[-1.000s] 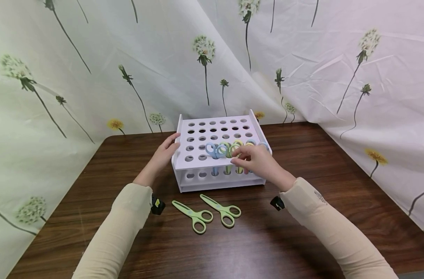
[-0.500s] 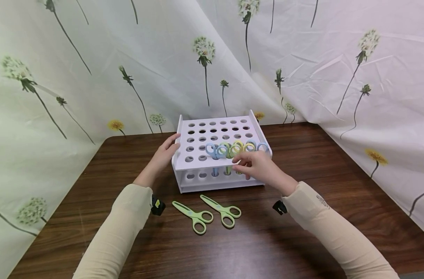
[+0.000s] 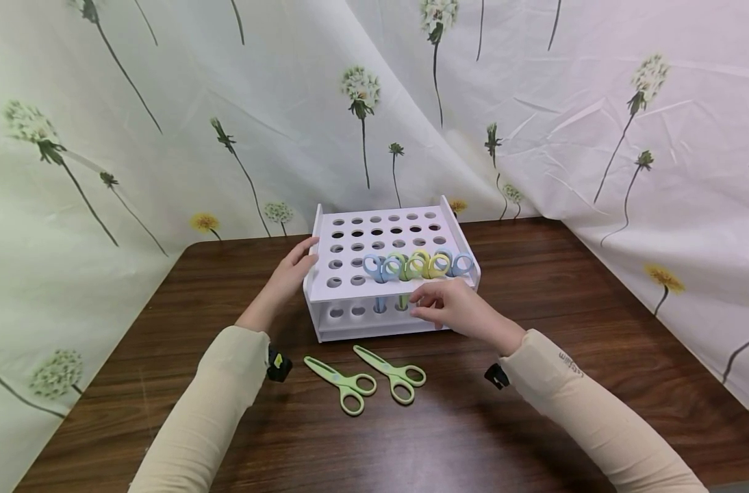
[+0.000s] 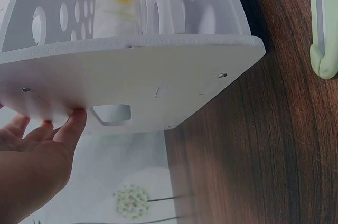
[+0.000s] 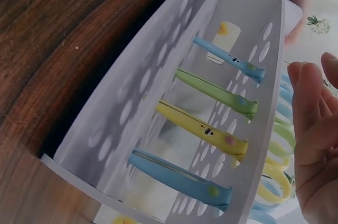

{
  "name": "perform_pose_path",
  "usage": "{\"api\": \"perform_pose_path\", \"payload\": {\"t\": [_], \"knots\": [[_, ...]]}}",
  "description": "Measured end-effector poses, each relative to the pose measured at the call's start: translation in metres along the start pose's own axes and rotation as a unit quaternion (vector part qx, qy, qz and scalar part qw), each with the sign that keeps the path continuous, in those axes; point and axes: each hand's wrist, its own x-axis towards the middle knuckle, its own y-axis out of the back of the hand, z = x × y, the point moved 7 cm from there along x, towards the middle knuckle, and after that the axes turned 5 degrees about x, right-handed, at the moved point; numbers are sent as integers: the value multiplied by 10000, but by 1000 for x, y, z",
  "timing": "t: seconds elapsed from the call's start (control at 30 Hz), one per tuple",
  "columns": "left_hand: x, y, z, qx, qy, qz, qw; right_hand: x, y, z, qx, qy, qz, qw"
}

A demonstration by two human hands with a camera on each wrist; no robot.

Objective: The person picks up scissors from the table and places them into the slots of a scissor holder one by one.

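Green scissors (image 3: 396, 372): two pairs, flat on the tabletop (image 3: 399, 445) before the rack (image 3: 367, 239); probably light, stiff, smooth; best pinched at a loop.
Right hand (image 3: 454, 307): empty, fingers loosely bent, near rack front.
Racked scissors (image 5: 207, 130): four pairs, blades down through front-row holes.
Left hand (image 3: 290, 272): fingers resting against rack's left side, not clenched.
Rack: likely rigid, light, easily slid; best steadied by side panels.

Sleeve lettering (image 3: 571, 365) illegibly small, green scissors (image 4: 328, 44) cropped in left wrist view
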Motion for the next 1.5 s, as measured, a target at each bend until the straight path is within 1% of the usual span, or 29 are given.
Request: {"api": "perform_pose_path", "payload": {"t": [0.2,0.33,0.5,0.57,0.6,0.73,0.9,1.17,1.37,1.5], "knots": [[0,0,0,-46,34,-1,10000,-2,-6,1,177,63,-147,9997],[-1,0,2,-148,94,-30,9998,-4,-9,3,205,4,-234,9995],[-14,-3,21,-113,133,-51,9998,-7,-13,7,245,-212,-432,9985],[-13,-3,19,-30,103,-44,9999,-8,-15,9,248,-289,-519,9979],[-11,-2,16,-30,91,-31,9999,-9,-16,9,234,-302,-559,9977],[1,1,-2,53,-2,-3,10000,-11,-20,12,281,-310,-712,9966],[2,1,-4,73,20,17,10000,-14,-23,14,417,-332,-828,9951],[2,1,-4,89,53,34,9999,-16,-28,15,214,-96,-956,9951],[2,1,-3,102,26,53,9999,-20,-34,19,424,-240,-1181,9918],[2,0,-3,42,23,58,10000,-22,-38,21,611,-226,-1298,9894]]}}
